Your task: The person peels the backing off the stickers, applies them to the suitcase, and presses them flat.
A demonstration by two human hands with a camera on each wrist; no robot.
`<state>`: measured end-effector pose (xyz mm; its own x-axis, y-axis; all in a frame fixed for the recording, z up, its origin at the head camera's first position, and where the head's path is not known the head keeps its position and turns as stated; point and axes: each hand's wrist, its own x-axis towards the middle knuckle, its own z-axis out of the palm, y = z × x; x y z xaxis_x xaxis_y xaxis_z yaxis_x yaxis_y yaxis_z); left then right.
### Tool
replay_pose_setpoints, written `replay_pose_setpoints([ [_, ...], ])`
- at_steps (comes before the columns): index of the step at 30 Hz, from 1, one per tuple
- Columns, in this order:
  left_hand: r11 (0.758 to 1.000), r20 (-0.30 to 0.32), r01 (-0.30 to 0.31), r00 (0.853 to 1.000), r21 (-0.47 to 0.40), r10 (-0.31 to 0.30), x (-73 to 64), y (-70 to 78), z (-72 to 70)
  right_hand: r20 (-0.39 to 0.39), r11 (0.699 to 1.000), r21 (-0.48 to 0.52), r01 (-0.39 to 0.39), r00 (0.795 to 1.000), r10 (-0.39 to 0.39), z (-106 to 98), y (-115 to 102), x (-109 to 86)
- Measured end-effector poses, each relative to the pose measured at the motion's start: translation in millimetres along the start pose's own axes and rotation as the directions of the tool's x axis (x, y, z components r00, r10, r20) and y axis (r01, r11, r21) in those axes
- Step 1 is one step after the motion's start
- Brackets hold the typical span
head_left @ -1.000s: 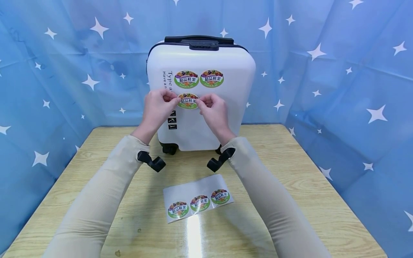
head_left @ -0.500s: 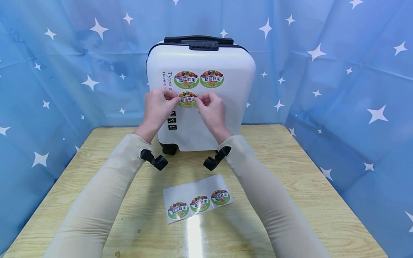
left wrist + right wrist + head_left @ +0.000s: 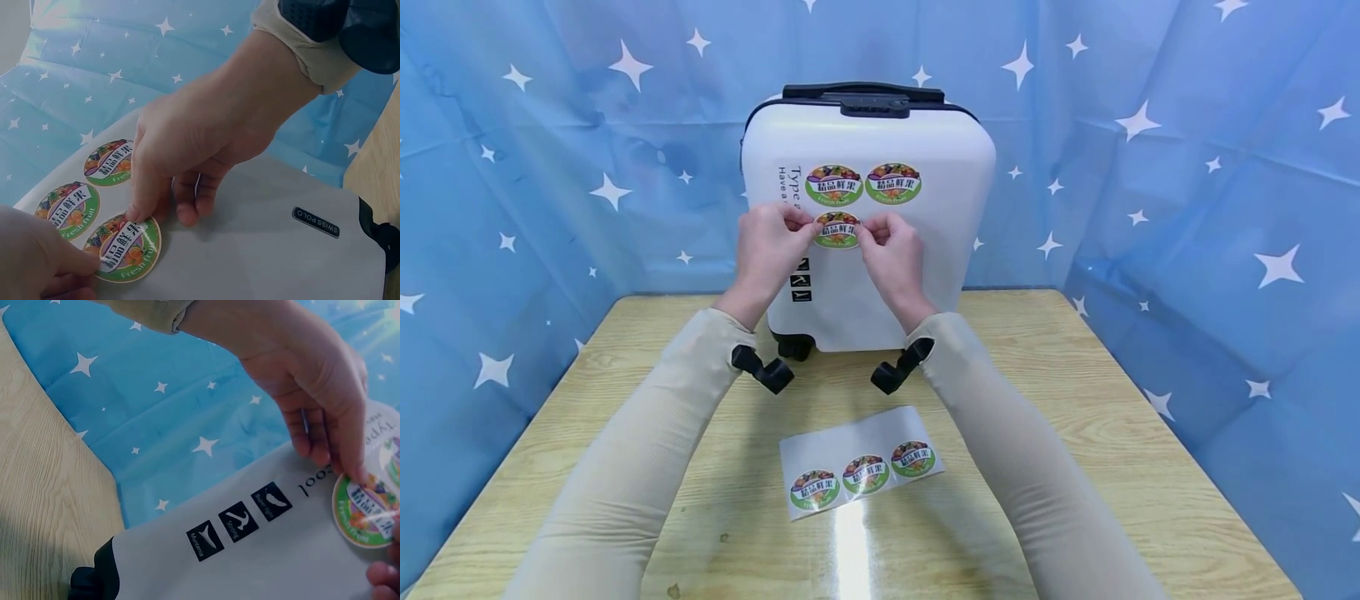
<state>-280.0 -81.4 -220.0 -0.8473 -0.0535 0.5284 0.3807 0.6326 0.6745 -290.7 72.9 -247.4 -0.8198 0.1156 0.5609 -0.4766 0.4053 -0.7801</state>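
An oval fruit sticker [image 3: 837,237] with a green lower border lies against the front of the white suitcase [image 3: 880,308]. My left hand [image 3: 769,250] pinches its left edge between thumb and fingers, and my right hand [image 3: 895,254] pinches the right edge. Seen from the left wrist, the right thumb [image 3: 140,203] lies on the sticker's rim. In the right wrist view the left fingertips [image 3: 356,472] meet the opposite rim. Directly above, two matching stickers, a left one [image 3: 834,185] and a right one [image 3: 892,183], sit side by side on the suitcase.
A white backing sheet [image 3: 842,442] with three more fruit stickers lies on the wooden table [image 3: 1037,400] in front of the suitcase. Black icons [image 3: 801,282] and printed lettering run down the suitcase's left side. A blue star-patterned curtain [image 3: 1150,208] surrounds the table.
Both hands have shifted the pinched sticker slightly upward, closer to the two above it. My wrists have moved in a little toward each other. The backing sheet lies as before.
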Motion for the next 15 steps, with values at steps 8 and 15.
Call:
replay_pose_setpoints([
  [8,0.997,-0.031,-0.027,0.999,0.071,0.029,-2.3,2.6,2.6,-0.021,0.999,-0.043,-0.014,1.0,0.013,3.5,-2.5,0.9],
  [15,0.995,-0.039,-0.03,0.999,0.09,0.033,-1.1,1.9,4.5,-0.043,0.994,-0.105,0.007,0.999,-0.011,6.2,-4.1,0.9],
])
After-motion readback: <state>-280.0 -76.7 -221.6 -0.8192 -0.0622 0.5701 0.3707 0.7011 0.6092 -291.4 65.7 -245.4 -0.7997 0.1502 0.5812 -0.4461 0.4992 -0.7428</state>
